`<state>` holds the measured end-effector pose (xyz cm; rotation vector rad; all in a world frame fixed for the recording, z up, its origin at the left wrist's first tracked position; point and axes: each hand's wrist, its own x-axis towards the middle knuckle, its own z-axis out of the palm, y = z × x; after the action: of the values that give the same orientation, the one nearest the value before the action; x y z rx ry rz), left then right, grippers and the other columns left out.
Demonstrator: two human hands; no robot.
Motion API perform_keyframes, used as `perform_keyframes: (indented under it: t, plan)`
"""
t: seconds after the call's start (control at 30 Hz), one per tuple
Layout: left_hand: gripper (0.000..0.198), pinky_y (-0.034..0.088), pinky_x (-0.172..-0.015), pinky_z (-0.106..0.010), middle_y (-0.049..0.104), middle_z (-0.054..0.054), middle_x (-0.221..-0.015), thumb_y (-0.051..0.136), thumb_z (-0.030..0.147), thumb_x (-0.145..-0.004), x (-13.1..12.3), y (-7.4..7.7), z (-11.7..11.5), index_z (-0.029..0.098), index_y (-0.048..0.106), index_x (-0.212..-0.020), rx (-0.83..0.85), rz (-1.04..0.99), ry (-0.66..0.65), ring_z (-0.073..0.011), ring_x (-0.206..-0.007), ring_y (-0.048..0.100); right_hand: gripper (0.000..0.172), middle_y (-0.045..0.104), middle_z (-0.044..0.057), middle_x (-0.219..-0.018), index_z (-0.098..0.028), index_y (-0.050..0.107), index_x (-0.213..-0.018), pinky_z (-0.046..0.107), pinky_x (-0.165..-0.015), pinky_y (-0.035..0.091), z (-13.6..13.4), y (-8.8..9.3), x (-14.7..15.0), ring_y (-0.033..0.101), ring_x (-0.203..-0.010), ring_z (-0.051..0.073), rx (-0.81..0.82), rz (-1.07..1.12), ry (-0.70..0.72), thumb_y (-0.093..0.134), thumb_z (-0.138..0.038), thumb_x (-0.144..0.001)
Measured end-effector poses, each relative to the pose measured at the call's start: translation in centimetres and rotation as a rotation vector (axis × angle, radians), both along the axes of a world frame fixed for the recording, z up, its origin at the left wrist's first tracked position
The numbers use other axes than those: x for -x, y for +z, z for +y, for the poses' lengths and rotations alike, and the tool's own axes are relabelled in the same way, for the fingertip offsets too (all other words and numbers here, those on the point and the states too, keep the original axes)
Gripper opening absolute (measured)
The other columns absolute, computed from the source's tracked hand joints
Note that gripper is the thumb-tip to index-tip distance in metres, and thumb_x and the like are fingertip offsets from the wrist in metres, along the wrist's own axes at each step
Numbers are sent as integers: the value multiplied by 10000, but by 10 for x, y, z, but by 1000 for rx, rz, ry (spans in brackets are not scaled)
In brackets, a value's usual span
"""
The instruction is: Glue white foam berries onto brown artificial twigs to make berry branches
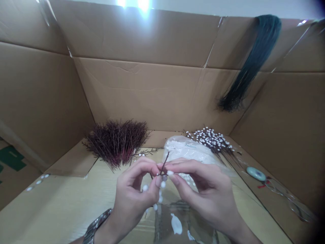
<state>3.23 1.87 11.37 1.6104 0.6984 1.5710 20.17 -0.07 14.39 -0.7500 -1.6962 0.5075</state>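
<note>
Between my two hands is a dark brown twig with several white berries on its branches. My left hand pinches the twig between thumb and forefinger, and berries hang below those fingertips. My right hand has thumb and forefinger closed on a small white berry at the tip of a side branch. The fingertips of both hands nearly meet. Behind them lies a clear plastic bag with white berries in and in front of it.
A thick bundle of bare dark twigs lies at the back left, berried twigs at the back right. Dark green wires hang over the cardboard wall. A pale green oval object and glasses-like item lie right.
</note>
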Motion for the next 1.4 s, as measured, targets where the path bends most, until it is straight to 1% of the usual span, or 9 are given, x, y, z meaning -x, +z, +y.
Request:
perform_keyframes:
  t: [0.67,0.83,0.97,1.03,1.1,1.17,1.23,1.33,1.4]
  plan:
    - [202,500,-700,-219,662,36,-830,692,48,-841,1,-3,1,247,721,-837,-9,0,-46,-130,-784,609,263,814,13,-958,-226,757,-1004,300,-858,641,3,-5,0,772,-901,156,-41,22,31,693,-27,-843]
    - [194,494,-718,-227,649,40,-837,688,57,-853,3,-5,3,250,708,-842,7,5,-54,-129,-785,599,242,811,-4,-953,-242,760,-1020,282,-850,635,4,-3,0,769,-886,148,24,-6,31,701,-68,-863]
    - [171,483,-716,-228,636,37,-826,683,72,-865,4,-8,8,239,685,-827,23,25,-58,-130,-787,589,272,797,15,-1102,-266,734,-1157,294,-888,622,1,5,-14,761,-980,166,106,-63,-5,708,-171,-904]
    - [163,476,-699,-225,633,35,-814,681,76,-862,4,-8,12,231,679,-812,35,31,-51,-127,-768,583,237,786,23,-1135,-274,731,-1157,295,-893,607,-1,3,-32,744,-1027,175,106,-91,-88,690,-220,-930]
    - [161,471,-682,-226,636,32,-803,678,73,-851,4,-8,15,224,679,-798,43,41,-47,-126,-752,581,126,793,28,-1041,-253,749,-1040,279,-834,594,-1,-8,-55,739,-981,177,106,-140,-219,653,-267,-960]
    - [154,470,-674,-230,644,26,-794,676,74,-840,3,-9,17,219,686,-790,55,60,-53,-131,-750,587,190,784,39,-919,-216,734,-923,285,-756,574,5,-31,-79,731,-858,182,207,-310,-341,603,-338,-986]
    - [131,470,-671,-236,654,18,-792,680,94,-839,1,-10,18,214,691,-788,84,92,-78,-138,-753,593,289,784,56,-973,-204,729,-947,320,-819,562,17,-60,-97,728,-912,206,427,-681,-345,499,-359,-1029]
    - [79,466,-682,-248,662,9,-806,689,155,-862,-2,-15,18,211,698,-807,153,163,-119,-145,-759,591,253,778,112,-1034,-162,747,-999,403,-926,538,45,-103,-110,720,-997,261,529,-841,-366,510,-248,-1011]
    - [64,463,-693,-258,661,6,-809,690,203,-882,-4,-18,17,211,698,-819,191,198,-140,-149,-757,585,254,748,122,-1110,-144,723,-1076,436,-975,528,67,-123,-110,697,-1066,253,559,-890,-401,495,-246,-1032]
